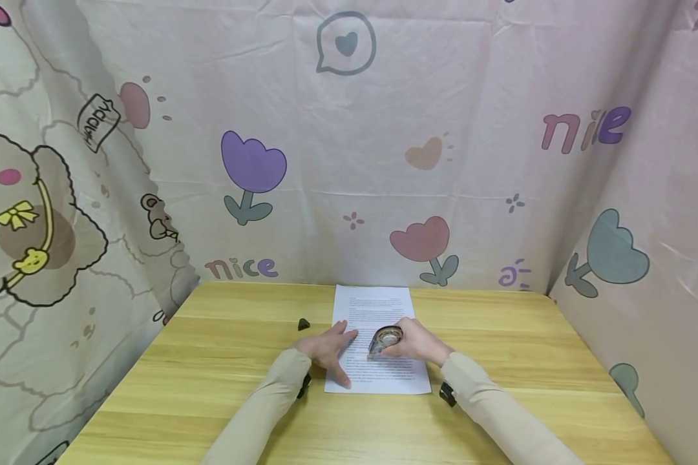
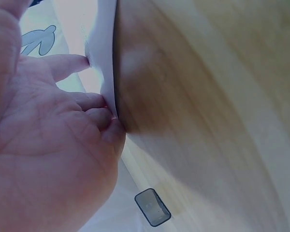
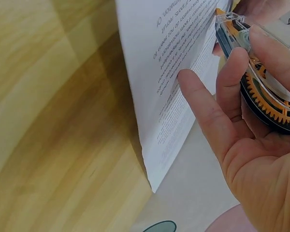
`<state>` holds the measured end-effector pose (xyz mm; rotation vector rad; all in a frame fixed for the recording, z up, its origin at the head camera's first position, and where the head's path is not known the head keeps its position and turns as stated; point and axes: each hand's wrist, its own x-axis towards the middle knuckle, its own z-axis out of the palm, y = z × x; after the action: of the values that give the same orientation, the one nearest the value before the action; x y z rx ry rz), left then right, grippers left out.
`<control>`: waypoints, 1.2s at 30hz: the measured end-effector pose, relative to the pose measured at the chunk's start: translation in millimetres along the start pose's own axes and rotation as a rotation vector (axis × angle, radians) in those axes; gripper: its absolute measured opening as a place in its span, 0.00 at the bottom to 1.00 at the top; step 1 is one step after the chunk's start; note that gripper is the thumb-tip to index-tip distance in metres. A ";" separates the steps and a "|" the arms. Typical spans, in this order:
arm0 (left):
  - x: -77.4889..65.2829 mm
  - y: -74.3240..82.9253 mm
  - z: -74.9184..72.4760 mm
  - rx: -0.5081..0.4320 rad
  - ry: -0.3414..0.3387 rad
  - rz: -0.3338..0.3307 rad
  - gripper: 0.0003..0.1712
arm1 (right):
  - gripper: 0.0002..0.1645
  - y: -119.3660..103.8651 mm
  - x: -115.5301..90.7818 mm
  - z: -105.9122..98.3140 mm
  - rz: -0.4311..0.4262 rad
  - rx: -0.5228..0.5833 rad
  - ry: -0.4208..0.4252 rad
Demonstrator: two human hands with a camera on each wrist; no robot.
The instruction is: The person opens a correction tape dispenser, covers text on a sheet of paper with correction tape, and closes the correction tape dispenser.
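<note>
A printed sheet of paper (image 1: 384,381) lies on the wooden table, its long side running away from me. My left hand (image 1: 327,351) rests with spread fingers on the sheet's left edge; the left wrist view shows its fingertips at that edge. In my right hand (image 1: 417,341) is a correction tape dispenser (image 1: 388,336), held between thumb and fingers over the middle of the page. Its clear casing and orange gear wheel (image 3: 268,94) show in the right wrist view. The dispenser's tip points down-left at the printed lines, while the little finger touches the paper.
A small dark cap-like piece (image 1: 304,324) lies on the table left of the sheet. The wooden table (image 1: 238,361) ends at a patterned curtain (image 1: 326,239) behind and on both sides. Dark wrist devices (image 1: 448,393) sit at both cuffs.
</note>
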<state>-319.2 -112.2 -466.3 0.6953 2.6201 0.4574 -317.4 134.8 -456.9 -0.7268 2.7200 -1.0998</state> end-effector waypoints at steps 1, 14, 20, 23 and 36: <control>-0.1 0.1 0.1 0.000 -0.002 0.000 0.69 | 0.11 0.3 -0.4 -0.1 0.001 -0.001 0.000; -3.6 1.5 -1.1 0.011 -0.008 0.002 0.69 | 0.10 0.5 -3.2 -2.0 0.017 0.016 -0.021; -4.5 1.4 -1.1 0.004 0.000 0.001 0.69 | 0.11 1.1 -4.3 -2.8 0.023 0.010 -0.011; -4.6 1.7 -0.5 -0.003 -0.001 -0.006 0.69 | 0.11 1.9 -4.8 -2.5 0.026 0.017 -0.014; -3.3 5.7 -2.5 -0.006 -0.001 -0.026 0.69 | 0.13 2.7 -6.6 -1.8 0.043 0.003 0.009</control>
<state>-315.4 -109.7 -460.9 0.6581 2.6226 0.4566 -313.2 140.7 -458.0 -0.6612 2.7276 -1.1004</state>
